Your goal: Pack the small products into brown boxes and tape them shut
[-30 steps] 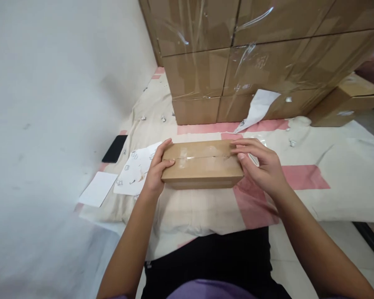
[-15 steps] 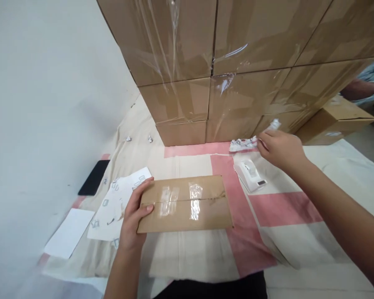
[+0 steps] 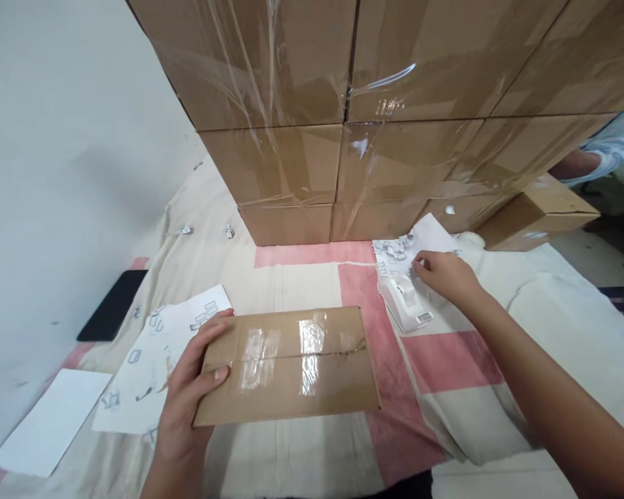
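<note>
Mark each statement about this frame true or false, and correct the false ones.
1. The left hand grips the small box at its left end. True.
2. The small box's top seam is untaped. False: clear tape crosses it.
3. The right hand rests on the small box. False: it is on a printed sheet beside the white device.
4. A flat black object lies by the wall. True.
</note>
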A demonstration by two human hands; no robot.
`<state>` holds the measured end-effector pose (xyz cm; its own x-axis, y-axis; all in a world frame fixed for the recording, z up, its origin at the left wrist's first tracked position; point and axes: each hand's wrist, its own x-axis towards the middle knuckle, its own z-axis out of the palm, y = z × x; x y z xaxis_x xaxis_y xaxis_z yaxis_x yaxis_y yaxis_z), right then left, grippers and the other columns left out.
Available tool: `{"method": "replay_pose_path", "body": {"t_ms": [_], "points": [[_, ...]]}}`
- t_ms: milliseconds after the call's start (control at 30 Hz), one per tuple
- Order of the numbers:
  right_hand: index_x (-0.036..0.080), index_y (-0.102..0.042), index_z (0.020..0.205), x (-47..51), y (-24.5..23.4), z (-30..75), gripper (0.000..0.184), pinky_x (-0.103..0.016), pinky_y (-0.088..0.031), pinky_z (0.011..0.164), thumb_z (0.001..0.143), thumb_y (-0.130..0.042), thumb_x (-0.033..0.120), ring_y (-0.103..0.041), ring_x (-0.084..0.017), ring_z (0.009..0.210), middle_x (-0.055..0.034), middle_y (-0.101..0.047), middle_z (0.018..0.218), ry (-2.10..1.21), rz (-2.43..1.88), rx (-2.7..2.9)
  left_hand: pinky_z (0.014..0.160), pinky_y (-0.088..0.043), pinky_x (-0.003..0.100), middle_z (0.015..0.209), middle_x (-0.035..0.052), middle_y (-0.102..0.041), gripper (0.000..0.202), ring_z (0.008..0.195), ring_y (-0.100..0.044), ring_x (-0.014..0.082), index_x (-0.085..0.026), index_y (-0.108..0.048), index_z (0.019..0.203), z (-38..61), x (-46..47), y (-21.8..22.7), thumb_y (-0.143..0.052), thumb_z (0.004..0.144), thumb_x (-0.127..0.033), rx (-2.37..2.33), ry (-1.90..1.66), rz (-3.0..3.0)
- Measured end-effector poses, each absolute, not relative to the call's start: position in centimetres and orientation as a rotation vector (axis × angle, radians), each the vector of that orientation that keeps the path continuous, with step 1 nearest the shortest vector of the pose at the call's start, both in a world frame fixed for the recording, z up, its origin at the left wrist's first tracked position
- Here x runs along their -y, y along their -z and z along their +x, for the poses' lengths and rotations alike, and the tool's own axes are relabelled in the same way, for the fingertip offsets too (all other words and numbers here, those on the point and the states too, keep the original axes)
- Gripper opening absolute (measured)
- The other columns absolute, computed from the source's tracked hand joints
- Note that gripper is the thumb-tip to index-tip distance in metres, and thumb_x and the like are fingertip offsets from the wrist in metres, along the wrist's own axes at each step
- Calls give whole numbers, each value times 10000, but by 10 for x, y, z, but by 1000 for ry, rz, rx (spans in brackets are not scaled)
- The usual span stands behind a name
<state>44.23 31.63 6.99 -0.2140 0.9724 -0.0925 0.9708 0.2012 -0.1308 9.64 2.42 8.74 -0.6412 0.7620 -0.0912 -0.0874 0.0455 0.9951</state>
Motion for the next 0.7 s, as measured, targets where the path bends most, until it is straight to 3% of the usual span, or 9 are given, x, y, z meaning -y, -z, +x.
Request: {"method": "replay_pose_path", "body": {"t_ms": [167,267,400,500,700], "points": [[185,-733,1073,-330,-76,423,353,-322,-449,667,863,-567,415,-693,-275,874,-110,-766,912,-374,-2038,2301,1271,-188,560,1385,-31,-636,346,1473,-357,380,-356,-765,995,99,-26,-90,-725,656,-300,-1649,-1704,644],[159,-728,997,-344,-72,424,344,-330,-436,622,825,-622,438,-697,-297,828,-144,-753,865,-375,-2212,2278,1262,-213,548,1369,-31,-643,337,1467,-366,376,-353,-769,979,99,-27,-90,-725,650,-295,-1647,-1710,654],[163,-633,778,-366,-61,441,194,-283,-369,518,820,-645,352,-593,-185,533,-58,-623,584,-949,-2268,1873,1257,-234,533,1373,-38,-640,328,1465,-372,369,-356,-768,972,98,-27,-88,-706,657,-288,-1648,-1707,698],[169,-575,782,-378,-55,458,151,-260,-317,473,856,-592,300,-526,-132,453,-30,-603,601,-1161,-2173,1556,1256,-237,540,1375,-32,-642,329,1463,-379,373,-347,-768,978,98,-27,-88,-708,659,-290,-1642,-1712,688],[176,-578,737,-365,-46,475,135,-277,-351,500,831,-570,273,-505,-128,489,-56,-646,677,-978,-2041,1661,1249,-246,514,1379,-8,-643,330,1450,-398,365,-320,-771,984,99,-27,-88,-712,661,-289,-1623,-1723,703]]}}
